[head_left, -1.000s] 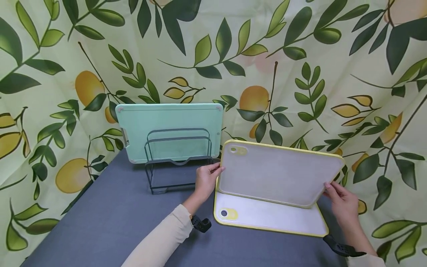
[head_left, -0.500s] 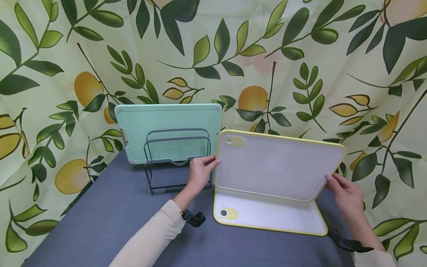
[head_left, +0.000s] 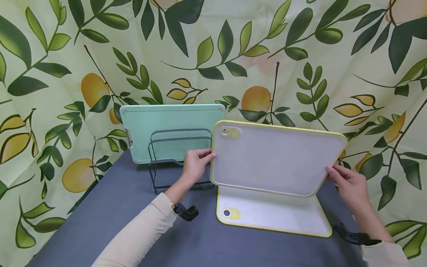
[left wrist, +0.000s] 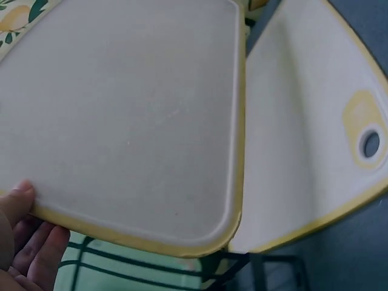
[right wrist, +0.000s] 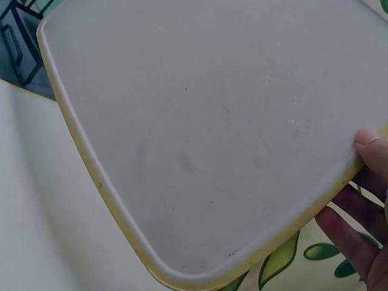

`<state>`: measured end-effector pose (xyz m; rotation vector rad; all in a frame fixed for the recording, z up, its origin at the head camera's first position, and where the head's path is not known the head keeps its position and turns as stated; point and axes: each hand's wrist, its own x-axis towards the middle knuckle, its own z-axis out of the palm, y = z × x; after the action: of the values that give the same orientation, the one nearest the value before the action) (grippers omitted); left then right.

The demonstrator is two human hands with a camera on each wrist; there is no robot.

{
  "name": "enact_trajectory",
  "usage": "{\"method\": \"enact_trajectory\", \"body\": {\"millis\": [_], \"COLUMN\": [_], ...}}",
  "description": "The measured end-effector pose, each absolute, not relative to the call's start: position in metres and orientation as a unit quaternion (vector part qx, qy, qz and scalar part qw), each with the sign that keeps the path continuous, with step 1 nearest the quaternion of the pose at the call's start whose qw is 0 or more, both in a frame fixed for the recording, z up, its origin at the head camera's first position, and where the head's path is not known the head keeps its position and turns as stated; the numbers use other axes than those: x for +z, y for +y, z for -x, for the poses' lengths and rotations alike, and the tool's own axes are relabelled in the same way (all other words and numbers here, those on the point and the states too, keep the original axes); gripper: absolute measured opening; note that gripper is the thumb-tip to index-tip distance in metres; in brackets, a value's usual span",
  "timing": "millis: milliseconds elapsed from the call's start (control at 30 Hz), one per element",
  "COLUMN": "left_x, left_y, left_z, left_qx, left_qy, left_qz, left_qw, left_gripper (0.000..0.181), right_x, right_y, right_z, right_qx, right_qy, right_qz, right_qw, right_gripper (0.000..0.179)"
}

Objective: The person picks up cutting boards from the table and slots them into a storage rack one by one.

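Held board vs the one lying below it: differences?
Pose: the held board is tilted up between left hand and right hand; the lying board rests on the table.
Shade: the held board's face looks greyer, the lying board's whiter.
Shared: yellow edging, holed yellow corner.

Up in the air, right of centre from the head view: the pale-grey rectangular board [head_left: 277, 159] with rounded corners and yellow rim [left wrist: 240, 151], held at both short sides, tilted, its holed yellow patch [head_left: 235, 132] upper left.
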<state>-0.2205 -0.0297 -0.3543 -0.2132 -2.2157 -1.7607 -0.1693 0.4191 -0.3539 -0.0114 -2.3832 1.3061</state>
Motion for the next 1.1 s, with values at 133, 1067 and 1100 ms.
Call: {"method": "enact_trajectory", "body": {"millis": [133,1067,1100], "left_x": [-0.342,-0.291,-0.289], "left_y": [-0.038,-0.111,-0.114], "left_z": [0.219,0.219,0.22], "left_qx": [-0.603,-0.588,-0.585], "left_qy": [-0.779,-0.794,-0.796], "left_qz": [0.074,0.061,0.059], "left_qw": [0.154,0.143,0.144], "left_gripper": [0.026,0.032,0.033], "right_x": [-0.342,-0.29,-0.289], "right_y": [0.415,0.362,0.36], "right_z": [0.174,0.217,0.219], "right_qx": [0.446,0.452,0.454], "right_qy": [-0.873,-0.867,-0.865], "right_qz": [-0.01,-0.117,-0.125], "right_qw": [0.198,0.173,0.173], "right_gripper": [0.045,0.048,0.047]}}
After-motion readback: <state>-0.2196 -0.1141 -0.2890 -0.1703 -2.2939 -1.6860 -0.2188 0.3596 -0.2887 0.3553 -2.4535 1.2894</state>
